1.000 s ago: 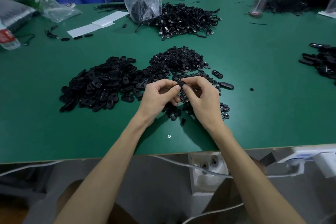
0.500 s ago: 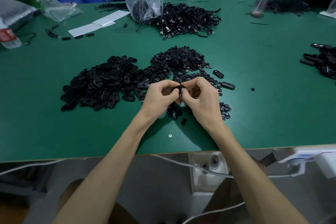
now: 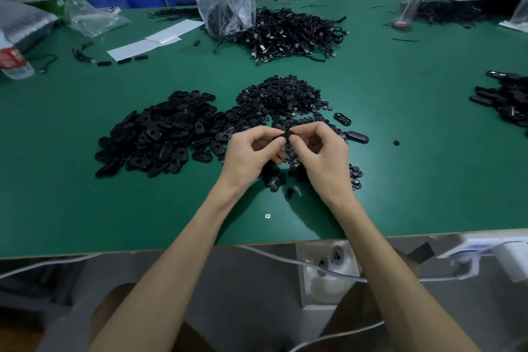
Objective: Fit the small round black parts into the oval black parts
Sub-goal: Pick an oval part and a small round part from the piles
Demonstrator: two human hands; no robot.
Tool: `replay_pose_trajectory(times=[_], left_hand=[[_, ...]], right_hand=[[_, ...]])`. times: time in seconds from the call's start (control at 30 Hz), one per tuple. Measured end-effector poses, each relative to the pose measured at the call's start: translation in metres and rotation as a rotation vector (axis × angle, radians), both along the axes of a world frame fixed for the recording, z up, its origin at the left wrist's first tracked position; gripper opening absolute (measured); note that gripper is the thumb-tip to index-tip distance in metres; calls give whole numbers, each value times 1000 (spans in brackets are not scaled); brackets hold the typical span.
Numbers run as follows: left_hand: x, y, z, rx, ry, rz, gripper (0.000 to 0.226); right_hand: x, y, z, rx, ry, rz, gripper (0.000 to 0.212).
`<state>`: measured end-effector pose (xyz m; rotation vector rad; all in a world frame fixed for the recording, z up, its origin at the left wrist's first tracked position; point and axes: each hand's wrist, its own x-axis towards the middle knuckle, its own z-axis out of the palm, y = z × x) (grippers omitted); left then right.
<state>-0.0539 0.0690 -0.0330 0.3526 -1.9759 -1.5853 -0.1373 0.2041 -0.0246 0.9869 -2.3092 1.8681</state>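
The left hand (image 3: 251, 151) and right hand (image 3: 323, 151) both pinch one black part (image 3: 283, 136), mostly hidden; the bottle label (image 3: 10, 58) is unreadable.

Hands x2: L hand (image 3: 251, 151), R hand (image 3: 323, 154). Piles: 1 oval parts (image 3: 160, 134), 1 round parts (image 3: 283, 97), 1 cables (image 3: 291, 34). Bottles x2 (image 3: 408, 0) (image 3: 14, 64).

On the green table (image 3: 400, 180), a heap of oval black plastic parts (image 3: 160, 137) lies left of, and touching, a heap of small round black parts (image 3: 283, 97). Behind both sits a tangled pile of black cables (image 3: 294, 34), a clear plastic bag (image 3: 225, 3) at its left edge.
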Motion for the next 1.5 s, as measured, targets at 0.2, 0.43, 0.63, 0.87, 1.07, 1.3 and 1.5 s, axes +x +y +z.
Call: replay_pose_trajectory(times=[0.2,0.43,0.63,0.87,1.07,1.3,1.5], left_hand=[[2,-3,2,-227,-2,493,29],[-5,-17,-5,-339,-496,715,54],[-7,-19,-4,-338,-531,721,34],[-2,-17,-6,-264,-395,742,34],[2,-12,1,-182,-179,640,34],[1,-7,3,-232,-146,510,32],[-1,-5,4,-163,-64,346,16]], right_hand=[[-8,3,-1,-242,-220,-178,4],[-20,6,-2,-582,-534,-366,6],[-17,5,-2,-498,-547,-279,49],[-12,5,-5,-86,-223,-261,41],[-11,-3,-9,438,58,-193,34],[-10,-6,-10,449,77,-201,12],[-10,-6,-9,352,72,-195,12]])
